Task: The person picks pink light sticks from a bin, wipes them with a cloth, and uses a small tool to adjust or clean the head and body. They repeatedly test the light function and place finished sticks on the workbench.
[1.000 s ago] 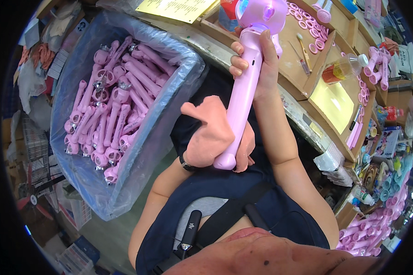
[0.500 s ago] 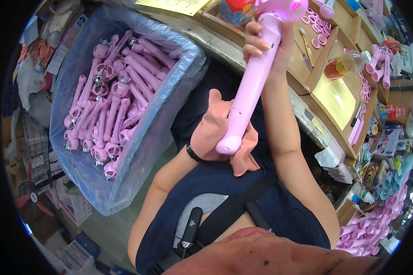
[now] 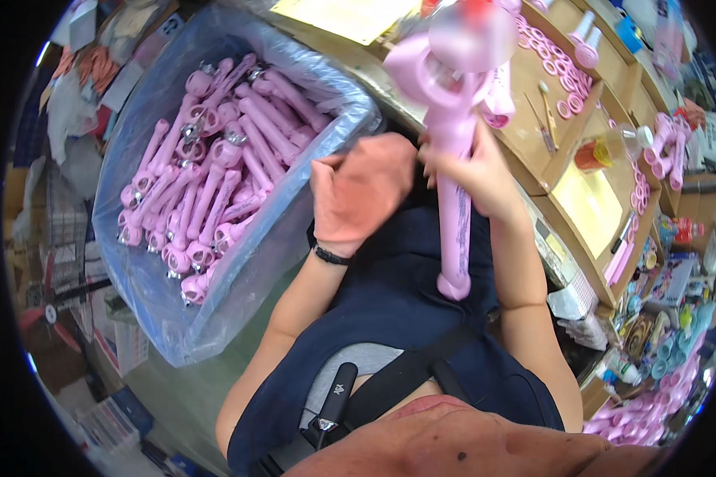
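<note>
In my right hand (image 3: 479, 171) is a pink plastic toy wand (image 3: 454, 230), held by the upper shaft just below its ring-shaped head. Its rounded lower end points down over my lap, and something red and white at its top is blurred. A salmon-coloured cloth (image 3: 374, 179) wraps my left hand (image 3: 340, 219), which is raised just left of the wand, apart from the shaft. The cloth hides the fingers of that hand. Beside it on the left stands a bin lined with blue plastic (image 3: 215, 326), holding many similar pink wands (image 3: 215, 171).
Right of me, a shallow cardboard tray (image 3: 525, 139) holds pink rings (image 3: 569, 83), thin brushes (image 3: 550, 119), a yellow sheet (image 3: 589, 203) and a bottle of amber liquid (image 3: 608, 151). More pink parts (image 3: 640, 409) are heaped at the lower right. A fan (image 3: 52, 314) stands far left.
My cloth-wrapped left hand has come off the wand's lower end and moved up and left. My right hand has lowered the wand and turned it more upright, its head nearer the camera.
</note>
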